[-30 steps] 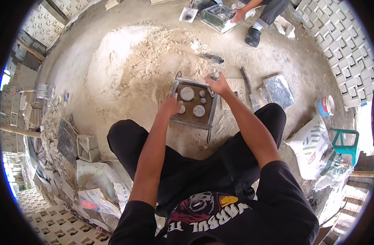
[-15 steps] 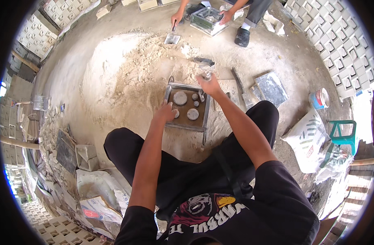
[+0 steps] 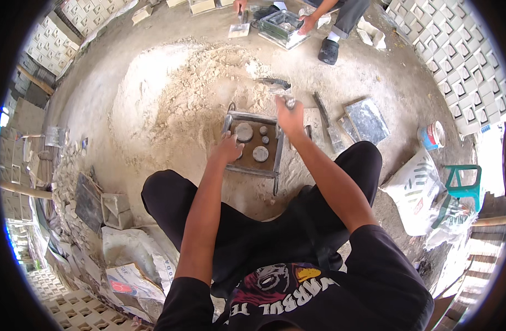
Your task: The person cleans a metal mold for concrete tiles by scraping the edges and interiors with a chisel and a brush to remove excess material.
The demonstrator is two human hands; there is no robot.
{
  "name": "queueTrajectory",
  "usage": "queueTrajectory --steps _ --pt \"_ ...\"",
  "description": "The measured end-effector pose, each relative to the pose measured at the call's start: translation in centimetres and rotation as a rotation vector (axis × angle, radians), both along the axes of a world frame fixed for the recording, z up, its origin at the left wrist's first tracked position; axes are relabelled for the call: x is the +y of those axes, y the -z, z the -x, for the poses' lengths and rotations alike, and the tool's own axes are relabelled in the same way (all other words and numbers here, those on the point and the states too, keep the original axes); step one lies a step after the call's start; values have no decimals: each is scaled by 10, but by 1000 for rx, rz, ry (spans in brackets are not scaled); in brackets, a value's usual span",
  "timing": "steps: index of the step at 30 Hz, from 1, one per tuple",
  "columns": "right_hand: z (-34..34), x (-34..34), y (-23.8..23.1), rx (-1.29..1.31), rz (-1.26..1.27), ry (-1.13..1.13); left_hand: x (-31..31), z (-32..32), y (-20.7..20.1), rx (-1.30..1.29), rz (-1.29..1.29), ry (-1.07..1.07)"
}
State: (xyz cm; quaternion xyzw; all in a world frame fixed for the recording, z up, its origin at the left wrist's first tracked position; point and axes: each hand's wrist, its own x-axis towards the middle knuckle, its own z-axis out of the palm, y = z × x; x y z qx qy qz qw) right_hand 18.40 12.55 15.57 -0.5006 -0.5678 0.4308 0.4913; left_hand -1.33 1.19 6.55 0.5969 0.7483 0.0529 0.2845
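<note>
"Grey rectangular frame (image 3: pixel 250 172): where?"
"On the ground (image 3: pixel 374 83), round discs (image 3: pixel 243 131) inside."
"What's held?"
"Left hand (image 3: pixel 226 148) spread at its left edge; right hand (image 3: pixel 289 115) curled around a small pale object (image 3: pixel 290 102)."

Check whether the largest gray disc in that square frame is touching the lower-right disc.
Apart. The head view shows a strip of brown fill between the largest gray disc and the lower-right disc inside the square frame.
</note>
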Motion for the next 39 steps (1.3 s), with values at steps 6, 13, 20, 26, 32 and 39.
queueTrajectory --steps 6,13,20,26,32,39 --pt "3 -2 2 -5 -7 -7 6 -7 -4 41 55 32" --pt "3 6 23 2 -54 261 19 -9 8 67 74 30" --pt "5 -28 9 -174 59 227 15 -4 18 40 111 14" --pt "12 -43 -32 -137 13 25 9 15 23 -46 24 -61" --pt "5 -15 -38 -24 -58 54 10 11 22 35 -125 -52" --pt "-6 -10 -15 -21 -5 15 11 0 4 56 -12 -79"
